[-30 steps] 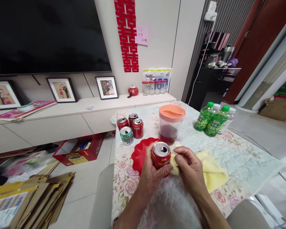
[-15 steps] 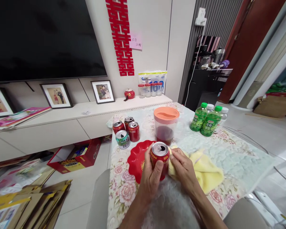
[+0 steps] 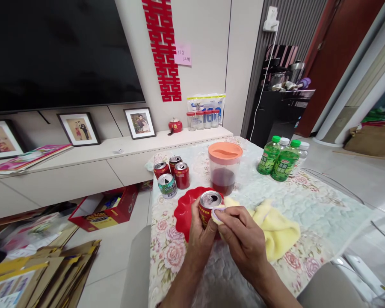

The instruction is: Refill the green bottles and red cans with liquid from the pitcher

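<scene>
My left hand [image 3: 201, 237] is wrapped round an opened red drink can [image 3: 204, 212], upright above a scalloped red plate [image 3: 184, 209]. In my right hand [image 3: 244, 233] is a bunched part of a yellow cloth [image 3: 280, 229], pressed against the can's near right side just under the rim. The rest of the cloth trails onto the table to the right. Behind the plate stands a clear pitcher [image 3: 223, 175] with an orange lid and dark liquid inside. Left of it are several opened cans, red ones [image 3: 182, 176] and a green-and-white one [image 3: 167, 186].
Green-labelled bottles [image 3: 284, 164] with green and white caps stand at the right of the floral tablecloth [image 3: 171, 252]. Beyond the table is a low white cabinet [image 3: 128, 149] with picture frames and small jars [image 3: 203, 120]. A red box [image 3: 105, 209] and flattened cardboard [image 3: 60, 269] lie on the floor at left.
My right hand has shifted left with the cloth, from the can's right side round to its near face. The can has moved slightly left in my left hand.
</scene>
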Tool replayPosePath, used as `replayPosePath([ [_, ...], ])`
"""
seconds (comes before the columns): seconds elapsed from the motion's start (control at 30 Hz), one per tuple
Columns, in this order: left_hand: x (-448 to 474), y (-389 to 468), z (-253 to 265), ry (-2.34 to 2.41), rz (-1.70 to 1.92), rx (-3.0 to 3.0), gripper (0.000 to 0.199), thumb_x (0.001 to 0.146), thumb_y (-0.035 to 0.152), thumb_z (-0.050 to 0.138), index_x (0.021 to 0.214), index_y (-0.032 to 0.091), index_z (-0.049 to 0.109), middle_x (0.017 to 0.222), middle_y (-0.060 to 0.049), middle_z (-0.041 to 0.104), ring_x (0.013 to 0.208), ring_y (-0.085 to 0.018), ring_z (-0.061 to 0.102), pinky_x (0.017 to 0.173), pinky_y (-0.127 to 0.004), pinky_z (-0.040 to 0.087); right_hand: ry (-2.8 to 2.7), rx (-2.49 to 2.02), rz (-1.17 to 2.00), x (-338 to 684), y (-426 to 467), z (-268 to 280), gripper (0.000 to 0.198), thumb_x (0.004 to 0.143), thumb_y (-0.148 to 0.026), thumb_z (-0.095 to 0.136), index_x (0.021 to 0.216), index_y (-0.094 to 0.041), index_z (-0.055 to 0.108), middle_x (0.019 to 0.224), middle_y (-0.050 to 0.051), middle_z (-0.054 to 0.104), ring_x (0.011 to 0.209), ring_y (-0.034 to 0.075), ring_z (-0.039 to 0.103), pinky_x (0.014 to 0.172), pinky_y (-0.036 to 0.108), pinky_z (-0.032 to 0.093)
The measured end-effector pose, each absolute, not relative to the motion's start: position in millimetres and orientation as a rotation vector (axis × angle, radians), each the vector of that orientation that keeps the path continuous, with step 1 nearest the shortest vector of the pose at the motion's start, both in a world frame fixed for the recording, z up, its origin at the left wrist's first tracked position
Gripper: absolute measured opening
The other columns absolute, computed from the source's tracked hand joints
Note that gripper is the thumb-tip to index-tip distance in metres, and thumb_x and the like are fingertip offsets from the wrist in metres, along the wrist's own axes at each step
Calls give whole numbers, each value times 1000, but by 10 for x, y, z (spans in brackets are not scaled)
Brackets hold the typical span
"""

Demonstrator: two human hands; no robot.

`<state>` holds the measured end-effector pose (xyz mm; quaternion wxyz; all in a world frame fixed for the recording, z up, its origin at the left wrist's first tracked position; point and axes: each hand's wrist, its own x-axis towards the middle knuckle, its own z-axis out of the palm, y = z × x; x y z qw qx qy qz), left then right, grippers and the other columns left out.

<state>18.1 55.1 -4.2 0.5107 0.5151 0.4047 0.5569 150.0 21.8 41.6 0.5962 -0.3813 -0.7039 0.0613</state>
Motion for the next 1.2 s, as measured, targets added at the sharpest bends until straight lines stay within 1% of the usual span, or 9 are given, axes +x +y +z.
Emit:
replayPosePath([
  [0.13,213,529,-55,908,1374,1197,71,89,61,71,144,25,46,144,-12,62,132,-33,61,112,-45,47,-1478,-912,61,1531,342,316,29,93,-6,67,112,-26,75,96,2,70,90,13,65,83,23,53],
  [0.27,243,550,-1,806,1426,1171,68,88,59,73,141,24,49,142,-13,63,130,-34,63,110,-46,50,-1419,-955,147,1562,451,264,21,95,-11,67,109,-25,74,98,2,71,93,14,67,83,24,53],
  [0.43,220,637,76,791,1386,1196,68,89,56,73,143,24,46,144,-13,61,136,-34,59,114,-46,47,-1327,-991,303,1577,581,242,11,96,-23,67,105,-24,75,97,3,74,91,16,71,80,26,56],
  [0.63,241,851,147,817,1414,1281,68,84,53,78,137,25,47,141,-13,63,134,-34,60,112,-47,49,-1235,-1064,510,1654,811,114,20,97,-34,65,100,-19,78,94,6,80,87,21,76,79,30,60],
  [0.8,301,1003,154,824,1385,1311,68,84,53,77,138,23,46,141,-14,63,132,-33,61,111,-47,49,-1222,-1104,572,1689,930,-74,26,97,-37,64,98,-17,80,94,8,81,87,24,76,79,34,60],
  [0.93,290,1012,117,873,1344,1367,73,87,52,75,147,22,45,151,-14,57,140,-33,55,119,-47,43,-1226,-1103,515,1667,912,-108,25,99,-35,63,100,-17,80,96,8,79,89,22,74,81,33,58],
  [1.07,219,978,63,947,1387,1426,79,87,53,76,153,27,41,160,-11,50,150,-33,44,124,-47,37,-1277,-1047,422,1604,837,-27,27,100,-31,60,117,-20,78,104,8,74,99,20,70,90,32,56],
  [1.13,181,966,25,986,1395,1425,78,87,53,76,152,28,43,159,-10,50,150,-33,44,124,-47,37,-1312,-1015,375,1559,792,15,32,101,-27,59,127,-21,75,108,9,72,104,20,68,93,32,55],
  [1.2,155,954,-12,996,1392,1395,76,86,53,77,150,28,44,156,-10,53,147,-32,48,122,-47,39,-1348,-986,332,1510,754,41,36,100,-25,58,133,-22,73,112,10,70,108,20,67,95,31,54],
])
